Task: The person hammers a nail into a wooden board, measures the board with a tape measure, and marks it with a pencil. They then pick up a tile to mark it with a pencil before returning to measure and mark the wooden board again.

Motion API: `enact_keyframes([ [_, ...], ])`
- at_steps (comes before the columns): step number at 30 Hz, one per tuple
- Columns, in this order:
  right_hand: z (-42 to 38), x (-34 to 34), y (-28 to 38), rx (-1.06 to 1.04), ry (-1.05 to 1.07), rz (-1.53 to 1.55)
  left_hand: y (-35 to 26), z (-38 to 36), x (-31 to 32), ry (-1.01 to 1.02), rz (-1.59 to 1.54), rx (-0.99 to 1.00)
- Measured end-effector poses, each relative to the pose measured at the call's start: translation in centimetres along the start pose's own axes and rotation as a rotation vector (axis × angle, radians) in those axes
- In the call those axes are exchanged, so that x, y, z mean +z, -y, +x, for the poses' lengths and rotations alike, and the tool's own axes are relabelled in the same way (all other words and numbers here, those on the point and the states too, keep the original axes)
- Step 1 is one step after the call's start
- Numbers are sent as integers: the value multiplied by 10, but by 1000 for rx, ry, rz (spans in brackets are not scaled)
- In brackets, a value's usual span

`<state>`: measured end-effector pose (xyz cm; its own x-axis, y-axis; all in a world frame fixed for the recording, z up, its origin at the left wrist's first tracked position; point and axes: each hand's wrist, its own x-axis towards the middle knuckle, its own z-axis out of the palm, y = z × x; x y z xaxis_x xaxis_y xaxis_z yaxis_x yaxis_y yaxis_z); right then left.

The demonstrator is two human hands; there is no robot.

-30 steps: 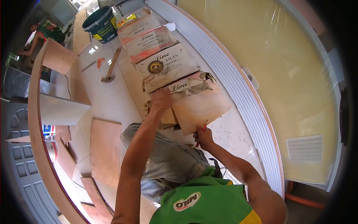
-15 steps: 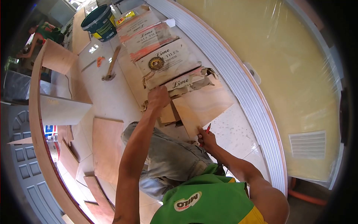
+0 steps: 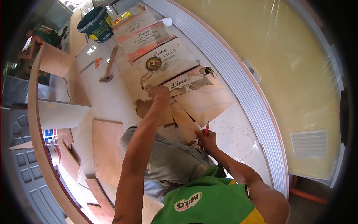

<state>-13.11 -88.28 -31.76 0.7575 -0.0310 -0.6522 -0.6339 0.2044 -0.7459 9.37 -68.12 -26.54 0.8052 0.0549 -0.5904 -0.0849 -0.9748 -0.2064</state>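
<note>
Our left hand (image 3: 159, 93) at the torn Lime box (image 3: 179, 83), can't tell if it's gripping, our right hand (image 3: 207, 141) clutching stuff nearer us, broad tan slab (image 3: 207, 100) beside the box, tan strip (image 3: 185, 121) our side of it, end in that right hand, little red pencil (image 3: 207, 128) too

The box (image 3: 179, 83) was matt, ragged cardboard; the strip (image 3: 185, 122) looked smooth (its material was hard to tell). The hammer (image 3: 110, 62) combined wood with dull metal. The bucket (image 3: 101, 33) was plastic, the board (image 3: 106, 151) bare wood, the trousers (image 3: 166, 158) worn cloth, the floor (image 3: 102, 100) glossy.
</note>
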Motion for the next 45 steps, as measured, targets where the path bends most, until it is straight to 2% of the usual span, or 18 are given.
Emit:
enact_keyframes([
  [2,0,2,4,-10,-19,-25,-14,-11,-9,-14,247,102],
  [3,0,4,8,-26,-28,-55,-17,-12,-3,-11,250,108],
  [5,4,8,13,-44,-48,-54,-21,-17,8,-279,52,115],
  [8,8,8,14,-44,-64,-37,-18,-24,0,-177,-88,78],
  [12,3,16,20,-12,-102,45,-13,-3,23,-256,-123,97],
  [15,3,17,19,-52,-92,29,-14,1,28,-239,-16,207],
  [18,0,15,27,-21,-42,-69,-22,-5,21,-215,84,192],
  [20,5,12,25,27,-18,-73,-26,-3,24,-255,-142,67],
  [22,7,11,22,74,9,-76,-25,-2,27,-296,-160,61],
  [25,11,15,20,-21,-51,-247,-18,-2,35,-379,-201,57],
  [27,17,15,19,-217,-51,-538,-12,-1,42,-421,-221,65],
  [29,17,20,28,-245,-58,-539,-10,-2,42,-478,-205,133],
  [31,21,26,40,-278,-73,-539,-10,-3,37,-441,-179,120],
  [33,26,30,47,-11,-33,-437,-12,-8,31,-400,-155,110],
  [39,31,43,40,-46,-13,-446,-7,-2,38,-509,-226,149],
  [41,35,38,45,-24,20,-519,-3,0,47,-624,-225,253],
  [45,28,13,67,-77,91,-662,0,-1,39,-515,-254,206],
])
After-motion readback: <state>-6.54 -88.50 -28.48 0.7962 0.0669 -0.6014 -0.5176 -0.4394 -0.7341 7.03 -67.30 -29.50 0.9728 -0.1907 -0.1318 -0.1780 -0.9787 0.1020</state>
